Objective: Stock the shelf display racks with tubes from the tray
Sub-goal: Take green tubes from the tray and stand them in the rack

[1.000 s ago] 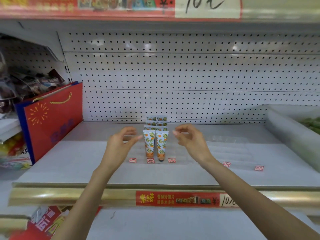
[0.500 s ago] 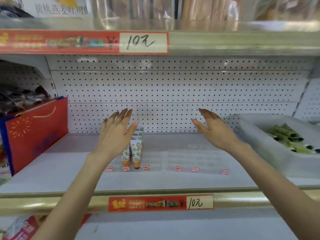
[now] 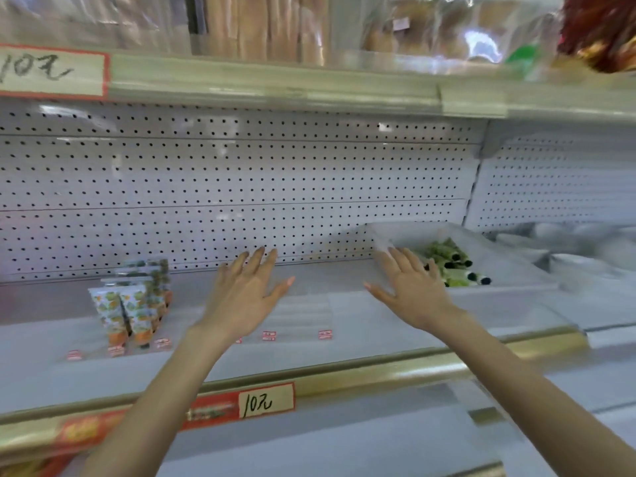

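Head view: both hands have left the upright white plastic tubes printed in orange and green point(image 3: 129, 313), which stand in two short rows toward the left end of the grey shelf with its gold front rail point(image 3: 371, 342). A second ago the fingers were curled close at the front pair; now they are spread and hold nothing.

The view has also swung right, so the translucent white plastic tray point(image 3: 413, 234) at the shelf's right end comes fully into sight. It holds a loose heap of green tubes with black caps point(image 3: 451, 266) (how many is too blurred to count).

The left hand point(image 3: 246, 294) hovers with straight, parted fingers above the clear plastic display rack point(image 3: 306, 313), whose lanes along the shelf's front edge carry small red tags and no tubes. The right hand point(image 3: 411, 290), equally flat and parted, has its fingertips at the tray's near left corner; whether they touch the wall I cannot tell.

I take this to mean that the placing of the last pair is over and a fresh pick-up from the tray is starting. Most of the rack still waits to be filled, so the task looks to be at an early stage. The heaped tubes lie crossed, so singling one out may need care.
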Action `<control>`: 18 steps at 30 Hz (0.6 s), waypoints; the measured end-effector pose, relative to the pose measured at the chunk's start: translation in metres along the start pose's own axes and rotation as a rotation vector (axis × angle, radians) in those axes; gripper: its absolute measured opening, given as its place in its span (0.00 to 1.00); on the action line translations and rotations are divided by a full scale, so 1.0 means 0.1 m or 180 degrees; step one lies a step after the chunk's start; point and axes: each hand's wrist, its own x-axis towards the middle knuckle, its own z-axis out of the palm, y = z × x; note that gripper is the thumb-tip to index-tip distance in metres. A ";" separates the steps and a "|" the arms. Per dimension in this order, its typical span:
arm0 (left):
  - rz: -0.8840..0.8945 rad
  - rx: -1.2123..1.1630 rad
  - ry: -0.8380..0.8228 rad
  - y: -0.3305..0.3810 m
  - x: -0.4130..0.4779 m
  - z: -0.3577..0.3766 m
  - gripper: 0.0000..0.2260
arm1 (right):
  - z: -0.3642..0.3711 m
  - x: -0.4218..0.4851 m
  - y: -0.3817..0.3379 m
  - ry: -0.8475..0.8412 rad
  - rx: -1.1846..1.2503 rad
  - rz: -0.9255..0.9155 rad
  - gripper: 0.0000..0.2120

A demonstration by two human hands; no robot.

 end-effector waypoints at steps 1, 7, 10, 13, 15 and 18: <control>-0.0005 0.0002 -0.0019 0.10 0.01 0.05 0.29 | 0.01 -0.02 0.10 -0.0030 -0.0024 0.0012 0.34; -0.0005 -0.0101 -0.0134 0.61 0.08 0.29 0.30 | 0.02 -0.15 0.60 -0.0021 -0.0005 -0.0014 0.33; 0.0085 -0.0069 -0.0164 0.83 0.08 0.40 0.38 | 0.04 -0.17 0.83 -0.0053 0.0071 0.0050 0.34; 0.0125 -0.0106 -0.0220 0.99 0.12 0.47 0.39 | 0.06 -0.18 0.99 -0.0145 0.0246 0.0098 0.33; 0.0153 -0.0124 -0.0162 1.04 0.18 0.48 0.34 | 0.05 -0.16 1.07 -0.0168 0.0353 0.0160 0.33; 0.0189 -0.0139 -0.0137 1.08 0.28 0.49 0.30 | 0.05 -0.07 1.17 -0.0118 0.0439 0.0281 0.31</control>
